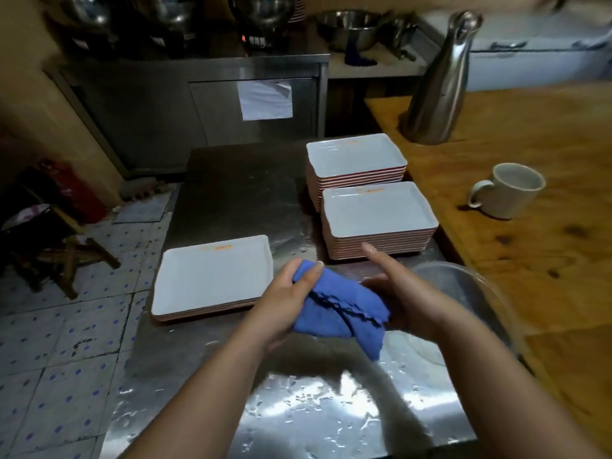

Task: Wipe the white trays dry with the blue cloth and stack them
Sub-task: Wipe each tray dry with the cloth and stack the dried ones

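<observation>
A low stack of white rectangular trays (pixel 212 276) is set at the left of the wet steel counter (pixel 331 412). The crumpled blue cloth (pixel 337 309) is gripped by the left hand (pixel 288 303) and held by the right hand (pixel 407 293), forefinger extended. Two taller white tray stacks (pixel 381 210) (presumably undried) are judged outstanding; little appears done.

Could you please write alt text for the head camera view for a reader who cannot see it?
Both hands, left hand and right hand, hold a blue cloth above a wet steel table. Three stacks of white trays stand beyond.
</observation>
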